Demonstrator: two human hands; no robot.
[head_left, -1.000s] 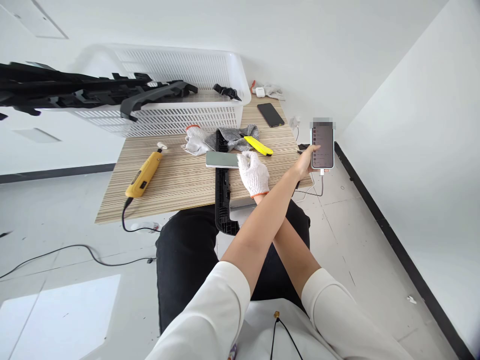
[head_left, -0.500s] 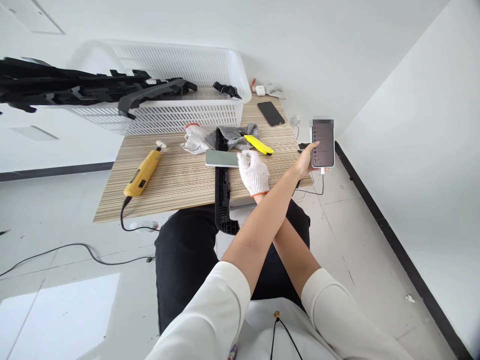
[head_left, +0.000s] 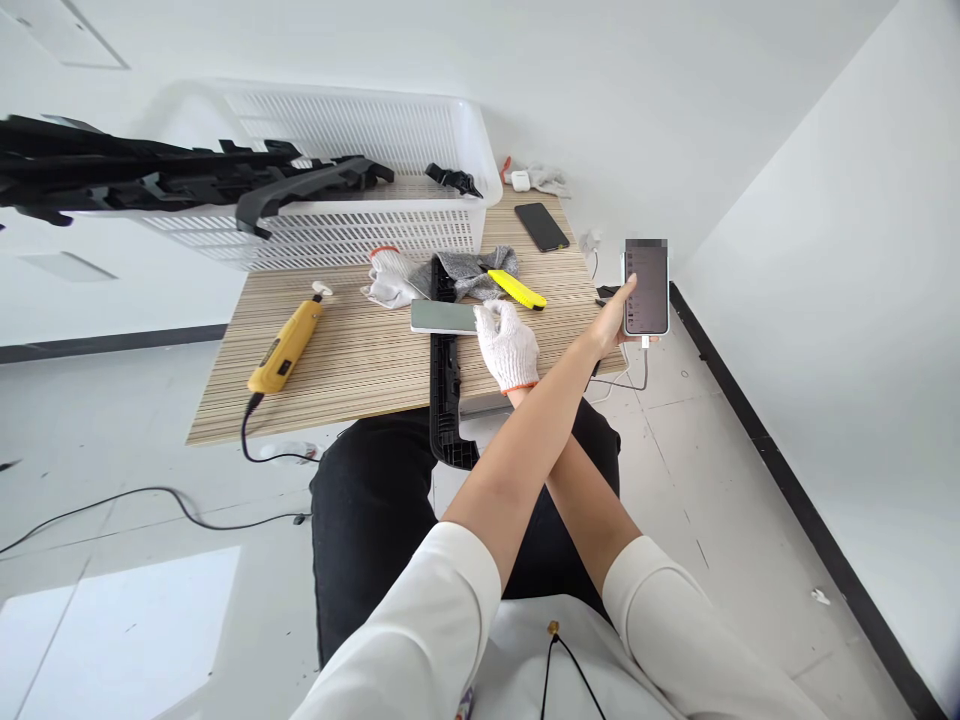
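Note:
My forearms cross, the left over the right. My bare left hand [head_left: 616, 318], out past the table's right edge, is closed around a smartphone [head_left: 648, 292]. The phone's screen is lit and a cable runs from its bottom; my thumb lies at the screen's left side. My right hand [head_left: 508, 345], in a white knit glove, grips the right end of a flat grey-green block [head_left: 442, 317] with a pale lower edge. The block lies across a long black plastic part [head_left: 446, 390], which sticks out over the table's front edge towards my lap.
A yellow rotary tool [head_left: 286, 345] lies on the left of the wooden table [head_left: 360, 370]. Behind the block are a white glove [head_left: 391, 278], a grey cloth [head_left: 472, 270] and a yellow utility knife [head_left: 517, 289]. A white basket [head_left: 420, 235] holds black parts. Another phone [head_left: 541, 227] lies behind.
My left thumb has shifted slightly up and left on the phone screen. My right hand and the block have stayed in place.

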